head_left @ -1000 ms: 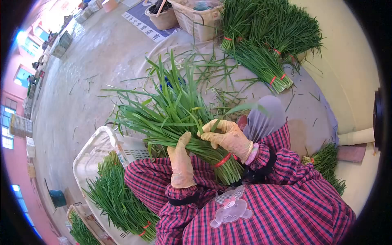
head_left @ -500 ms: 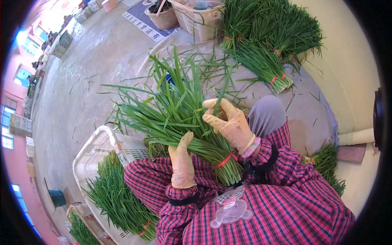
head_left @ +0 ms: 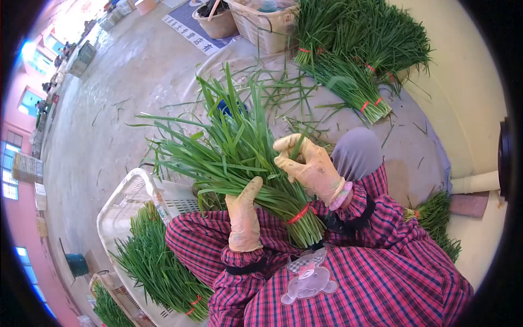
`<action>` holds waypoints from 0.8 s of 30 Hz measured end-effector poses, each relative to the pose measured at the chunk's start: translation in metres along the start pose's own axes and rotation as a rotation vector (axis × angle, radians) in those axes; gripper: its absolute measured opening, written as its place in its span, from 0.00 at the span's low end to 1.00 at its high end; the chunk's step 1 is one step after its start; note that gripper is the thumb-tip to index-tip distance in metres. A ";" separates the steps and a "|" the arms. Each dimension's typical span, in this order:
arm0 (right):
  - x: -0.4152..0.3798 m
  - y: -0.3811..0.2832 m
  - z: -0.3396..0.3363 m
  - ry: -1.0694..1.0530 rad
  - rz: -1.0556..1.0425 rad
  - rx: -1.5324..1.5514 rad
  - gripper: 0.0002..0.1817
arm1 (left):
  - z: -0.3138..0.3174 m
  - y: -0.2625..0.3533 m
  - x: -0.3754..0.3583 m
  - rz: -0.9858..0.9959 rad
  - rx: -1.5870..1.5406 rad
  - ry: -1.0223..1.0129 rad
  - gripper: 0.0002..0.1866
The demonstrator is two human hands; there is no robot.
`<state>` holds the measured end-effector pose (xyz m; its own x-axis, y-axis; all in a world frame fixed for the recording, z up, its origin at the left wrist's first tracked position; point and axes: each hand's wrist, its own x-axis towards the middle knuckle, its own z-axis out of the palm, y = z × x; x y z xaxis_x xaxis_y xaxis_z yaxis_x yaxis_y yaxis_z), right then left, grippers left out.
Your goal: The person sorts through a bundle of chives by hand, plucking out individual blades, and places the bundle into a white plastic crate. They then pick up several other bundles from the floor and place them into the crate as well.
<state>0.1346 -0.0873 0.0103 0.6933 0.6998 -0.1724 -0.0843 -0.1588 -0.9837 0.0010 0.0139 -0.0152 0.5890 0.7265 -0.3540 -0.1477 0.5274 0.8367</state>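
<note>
A large bunch of long green leaves [head_left: 234, 147] lies across my lap, its pale stem ends toward me and bound by a red band [head_left: 298, 215]. My left hand [head_left: 243, 220], in a pale glove, is wrapped round the bunch's left side with the thumb on top. My right hand [head_left: 311, 169], gloved too, is at the bunch's right side, thumb and forefinger pinched on a green leaf. Its other fingers are curled and partly hidden. Under the leaf tips lies a small blue object, mostly covered.
Banded bunches [head_left: 362, 65] lie at the upper right beside a basket [head_left: 267, 27] and a bucket [head_left: 218, 24]. A white crate [head_left: 128, 191] with more bunches stands at my left. Loose leaves lie on the sheet ahead. Another bunch [head_left: 433, 223] is at my right.
My right hand has moved slightly right and down, and the leaf rising from its fingers no longer stands up tall. My left hand has barely moved on the bunch.
</note>
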 end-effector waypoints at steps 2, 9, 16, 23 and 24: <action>0.004 -0.006 0.003 -0.028 -0.081 -0.118 0.15 | 0.003 0.001 -0.001 0.004 0.002 -0.031 0.22; 0.007 0.001 0.002 -0.132 -0.072 -0.071 0.13 | -0.001 -0.004 0.002 0.051 0.039 -0.019 0.21; 0.008 0.002 -0.015 -0.208 0.184 0.240 0.10 | -0.002 -0.006 0.002 0.040 0.057 0.033 0.19; 0.012 0.022 -0.022 -0.308 0.149 0.514 0.08 | -0.001 -0.003 0.000 0.046 0.024 0.047 0.19; 0.012 0.023 -0.022 -0.300 0.158 0.611 0.07 | 0.000 -0.002 -0.001 0.044 0.024 0.046 0.19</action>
<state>0.1566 -0.0975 -0.0136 0.4193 0.8767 -0.2358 -0.6166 0.0843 -0.7828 0.0009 0.0122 -0.0168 0.5450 0.7688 -0.3346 -0.1534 0.4838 0.8617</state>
